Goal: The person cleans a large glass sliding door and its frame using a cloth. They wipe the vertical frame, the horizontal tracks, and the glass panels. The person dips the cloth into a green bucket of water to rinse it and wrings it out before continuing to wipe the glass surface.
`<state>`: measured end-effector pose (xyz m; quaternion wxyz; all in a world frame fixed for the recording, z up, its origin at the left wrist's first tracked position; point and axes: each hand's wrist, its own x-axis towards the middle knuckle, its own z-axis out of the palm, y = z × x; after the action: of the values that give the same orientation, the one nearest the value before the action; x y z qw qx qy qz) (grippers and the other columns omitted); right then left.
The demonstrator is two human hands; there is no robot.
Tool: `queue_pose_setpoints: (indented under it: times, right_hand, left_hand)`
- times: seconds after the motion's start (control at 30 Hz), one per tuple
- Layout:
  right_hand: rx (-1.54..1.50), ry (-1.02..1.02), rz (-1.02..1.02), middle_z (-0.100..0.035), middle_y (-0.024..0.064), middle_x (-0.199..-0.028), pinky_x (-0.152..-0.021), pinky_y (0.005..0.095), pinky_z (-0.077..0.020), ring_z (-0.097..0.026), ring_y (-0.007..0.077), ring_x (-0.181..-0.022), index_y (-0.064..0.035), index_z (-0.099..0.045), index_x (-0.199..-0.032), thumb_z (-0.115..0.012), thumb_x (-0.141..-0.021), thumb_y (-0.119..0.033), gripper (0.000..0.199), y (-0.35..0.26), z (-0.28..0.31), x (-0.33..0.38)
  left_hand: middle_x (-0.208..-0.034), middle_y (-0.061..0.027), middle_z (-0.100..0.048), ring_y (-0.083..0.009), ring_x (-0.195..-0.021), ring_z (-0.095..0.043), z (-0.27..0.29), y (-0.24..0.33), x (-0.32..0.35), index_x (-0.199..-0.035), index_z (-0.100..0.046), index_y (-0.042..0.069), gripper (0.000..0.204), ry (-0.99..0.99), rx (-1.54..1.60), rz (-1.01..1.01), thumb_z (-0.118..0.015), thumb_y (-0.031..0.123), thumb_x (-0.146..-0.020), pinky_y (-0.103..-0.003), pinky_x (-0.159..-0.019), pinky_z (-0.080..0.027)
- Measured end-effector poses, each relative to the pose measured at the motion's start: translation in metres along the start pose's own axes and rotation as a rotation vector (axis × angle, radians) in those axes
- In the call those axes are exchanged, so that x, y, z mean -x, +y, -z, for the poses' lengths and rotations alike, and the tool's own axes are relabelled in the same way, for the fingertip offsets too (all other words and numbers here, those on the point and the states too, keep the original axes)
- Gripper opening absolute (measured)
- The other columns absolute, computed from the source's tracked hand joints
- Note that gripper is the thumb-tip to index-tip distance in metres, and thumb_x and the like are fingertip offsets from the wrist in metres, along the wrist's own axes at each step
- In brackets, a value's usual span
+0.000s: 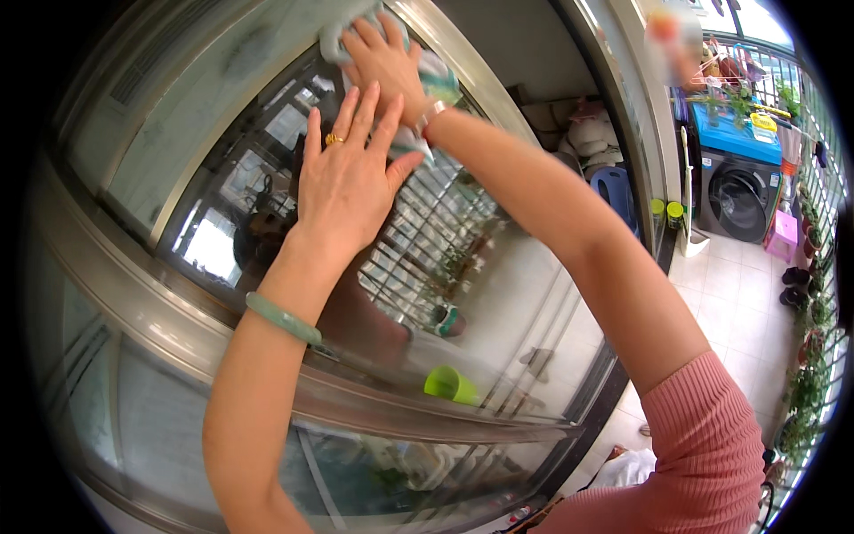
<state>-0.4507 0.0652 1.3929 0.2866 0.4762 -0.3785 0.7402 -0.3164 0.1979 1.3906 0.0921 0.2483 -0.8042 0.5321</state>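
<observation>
A: Pink ribbed sleeve (pixel 703 445) sits closest to the lens, lower right; that forearm runs up to the right hand (pixel 387 62).

B: State of the right hand?

A: Fingers spread, palm flat on a pale green-and-white cloth (pixel 427 93), pressing it to the glass pane (pixel 267 116) near the top of the metal window frame (pixel 133 294). Bracelet at that wrist.

B: Left hand?

A: Left hand (pixel 347 178) is open, fingers together and pointing up, flat against the glass just below the right one. Fingertips reach the cloth's lower edge. Gold ring (pixel 334 139) on one finger, green bangle (pixel 283 318) on the forearm.

B: Surroundings?

A: Glass reflects bars and a green cup (pixel 449 384). Front-loading washing machine (pixel 738 187) far right on the tiled floor (pixel 729 303), potted plants (pixel 805 392) along the railing.
</observation>
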Motion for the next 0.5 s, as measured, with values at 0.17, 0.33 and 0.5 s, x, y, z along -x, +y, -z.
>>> queue_pose_setpoints:
  times: [0.17,0.33,0.5]
  right_hand:
    - [-0.032,0.112,-0.124,-0.050,0.0031,-0.141,-0.095,0.0667,-0.0377,-0.034,0.0361,-0.140,-0.0181,-0.058,-0.127,-0.064,-0.092,-0.033,0.038,0.009,-0.016,-0.017]
    - [0.099,0.040,-0.349,-0.050,0.0072,-0.144,-0.101,0.0607,-0.0379,-0.034,0.0353,-0.142,-0.0144,-0.058,-0.126,-0.067,-0.089,-0.026,0.040,0.036,0.030,0.140]
    - [0.269,-0.094,-0.770,-0.046,0.0173,-0.147,-0.109,0.0556,-0.0333,-0.034,0.0422,-0.140,-0.0043,-0.057,-0.125,-0.066,-0.092,-0.022,0.038,0.078,0.103,0.349]
  left_hand:
    - [-0.160,-0.0109,-0.034,-0.0287,-0.147,-0.031,-0.018,-0.017,-0.021,-0.155,-0.033,0.012,0.058,0.035,0.026,0.051,-0.044,0.039,-0.104,-0.049,-0.119,-0.022]
    - [-0.159,-0.0112,-0.034,-0.0279,-0.148,-0.030,-0.028,0.016,0.011,-0.155,-0.032,0.013,0.057,-0.145,0.063,0.002,-0.044,0.036,-0.104,-0.049,-0.120,-0.022]
    - [-0.158,-0.0128,-0.036,-0.0283,-0.147,-0.031,-0.025,0.062,0.040,-0.153,-0.035,0.011,0.058,-0.240,0.141,-0.122,-0.049,0.034,-0.102,-0.050,-0.120,-0.021]
